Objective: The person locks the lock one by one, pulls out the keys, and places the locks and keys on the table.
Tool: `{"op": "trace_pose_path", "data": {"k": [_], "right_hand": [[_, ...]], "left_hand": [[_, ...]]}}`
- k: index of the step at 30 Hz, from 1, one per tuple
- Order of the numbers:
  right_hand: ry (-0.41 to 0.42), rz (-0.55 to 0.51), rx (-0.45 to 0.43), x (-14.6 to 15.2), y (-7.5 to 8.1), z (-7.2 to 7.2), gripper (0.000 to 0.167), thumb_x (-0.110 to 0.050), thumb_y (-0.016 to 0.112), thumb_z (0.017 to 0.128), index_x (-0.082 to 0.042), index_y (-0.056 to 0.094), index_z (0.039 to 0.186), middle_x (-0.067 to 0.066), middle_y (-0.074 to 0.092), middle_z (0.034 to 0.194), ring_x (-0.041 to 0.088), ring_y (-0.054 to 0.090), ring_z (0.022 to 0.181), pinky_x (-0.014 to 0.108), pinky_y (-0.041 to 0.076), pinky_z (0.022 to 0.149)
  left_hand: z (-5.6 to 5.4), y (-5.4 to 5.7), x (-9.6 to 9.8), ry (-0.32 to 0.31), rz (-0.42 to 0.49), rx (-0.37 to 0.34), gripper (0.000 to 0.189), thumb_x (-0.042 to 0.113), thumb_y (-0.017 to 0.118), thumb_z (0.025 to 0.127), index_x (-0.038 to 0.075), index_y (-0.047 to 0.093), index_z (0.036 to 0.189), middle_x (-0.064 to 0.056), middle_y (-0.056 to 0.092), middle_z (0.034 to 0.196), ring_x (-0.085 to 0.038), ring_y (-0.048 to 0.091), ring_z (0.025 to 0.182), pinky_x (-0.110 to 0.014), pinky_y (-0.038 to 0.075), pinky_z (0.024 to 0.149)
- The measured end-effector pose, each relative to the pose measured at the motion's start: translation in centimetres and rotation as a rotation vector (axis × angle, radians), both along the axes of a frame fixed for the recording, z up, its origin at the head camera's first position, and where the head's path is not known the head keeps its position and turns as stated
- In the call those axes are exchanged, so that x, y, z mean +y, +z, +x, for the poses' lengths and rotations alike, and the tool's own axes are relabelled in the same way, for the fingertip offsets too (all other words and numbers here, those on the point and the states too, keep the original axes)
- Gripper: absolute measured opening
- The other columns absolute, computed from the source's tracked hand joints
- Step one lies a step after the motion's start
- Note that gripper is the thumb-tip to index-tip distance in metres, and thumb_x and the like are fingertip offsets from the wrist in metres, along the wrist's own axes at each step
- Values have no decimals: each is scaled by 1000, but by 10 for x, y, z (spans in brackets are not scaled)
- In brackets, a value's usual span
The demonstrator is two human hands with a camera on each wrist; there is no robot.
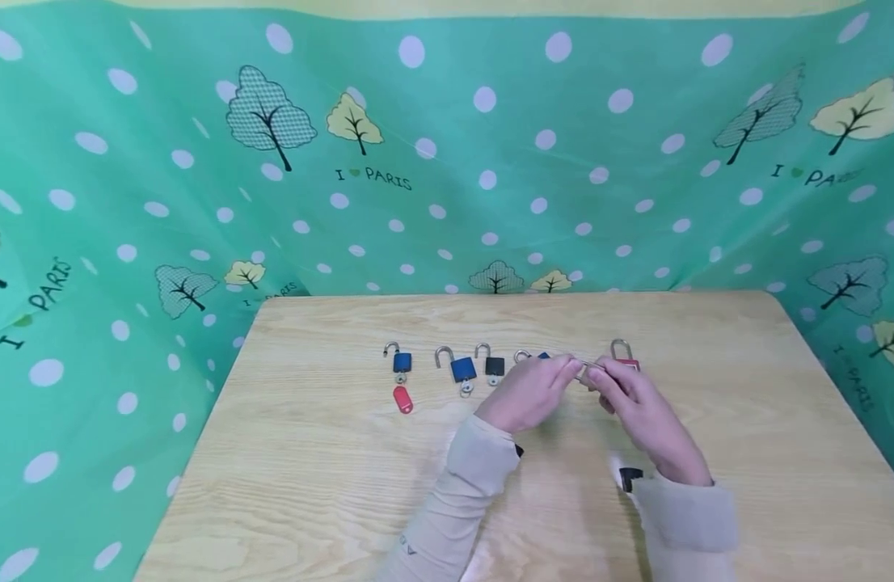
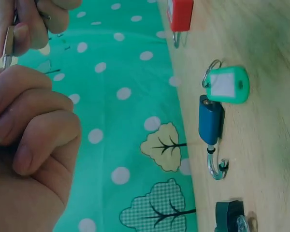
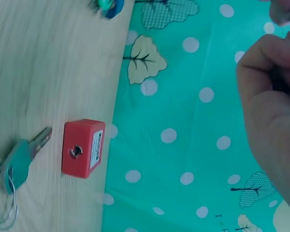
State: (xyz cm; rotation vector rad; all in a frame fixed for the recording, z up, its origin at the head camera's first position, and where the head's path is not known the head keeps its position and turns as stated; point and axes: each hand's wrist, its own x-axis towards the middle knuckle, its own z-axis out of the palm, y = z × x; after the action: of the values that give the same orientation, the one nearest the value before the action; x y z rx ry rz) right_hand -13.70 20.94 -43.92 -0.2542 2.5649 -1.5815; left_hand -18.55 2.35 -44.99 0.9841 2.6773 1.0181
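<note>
Both hands meet above the table near the right end of a row of padlocks. The left hand (image 1: 530, 392) pinches one end of a small, thin metal piece (image 2: 8, 43), its fingers curled. At the other end, the right hand (image 1: 647, 408) grips the same piece between thumb and fingers. Fingers cover most of it, so its kind cannot be told. Just beyond the right hand lies a red padlock (image 3: 82, 149), its shackle upright in the head view. Beside it is a teal-headed key (image 3: 19, 164) on a ring. Near the left hand is a blue padlock (image 2: 210, 121) with a green tag (image 2: 229, 85).
Further left lie a dark padlock (image 1: 494, 366), a blue padlock (image 1: 463, 369) and another blue padlock (image 1: 402, 362), their shackles swung open and keys in them. A red key tag (image 1: 402, 399) hangs from the leftmost. A green polka-dot cloth (image 1: 447, 202) surrounds the wooden table (image 1: 309, 485).
</note>
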Motion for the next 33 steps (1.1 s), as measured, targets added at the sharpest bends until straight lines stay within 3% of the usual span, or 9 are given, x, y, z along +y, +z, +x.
{"op": "trace_pose_path", "data": {"k": [5,9,17,25,31,33], "right_hand": [[1,28,29,-5,-4,-1,29,-32,45,107,-11,53,90,2,37,68,19,39,59,30,37,55],[-1,6,-11,-8,-7,-1,33,-34,44,106,-9,49,87,4,37,67,19,38,58,30,37,56],[-7,-7,-65,-12,-14,-6,35,-36,45,106,-5,48,89,3,36,68,17,37,59,29,36,56],[-39,-30,-103,-11,-12,-8,45,-42,43,106,-1,42,87,3,35,69,17,36,60,29,35,57],[-73,58,-52,-8,-11,-8,46,-44,47,104,-2,56,88,5,43,74,17,38,62,30,37,57],[-97,92,-61,-6,-9,-6,46,-46,48,103,-3,63,95,6,51,80,17,39,63,30,37,55]], "left_hand": [[-3,-9,0,6,3,-12,45,42,22,110,18,50,83,5,33,62,-8,34,54,-17,35,53],[-6,-15,1,14,-15,-32,46,42,22,110,19,47,78,4,37,62,-9,36,54,-18,36,53],[-12,-25,-1,-15,27,-131,53,42,23,110,9,59,89,4,43,65,-9,40,57,-19,40,56],[-13,-18,1,13,56,-119,49,45,22,109,15,57,91,3,42,65,-10,40,56,-19,42,58],[-18,-21,-2,65,129,-148,48,50,26,107,21,64,112,5,47,63,-9,43,55,-20,46,63],[-20,-21,-5,84,175,-152,47,50,29,107,20,66,108,5,47,62,-9,42,54,-21,44,60]]}}
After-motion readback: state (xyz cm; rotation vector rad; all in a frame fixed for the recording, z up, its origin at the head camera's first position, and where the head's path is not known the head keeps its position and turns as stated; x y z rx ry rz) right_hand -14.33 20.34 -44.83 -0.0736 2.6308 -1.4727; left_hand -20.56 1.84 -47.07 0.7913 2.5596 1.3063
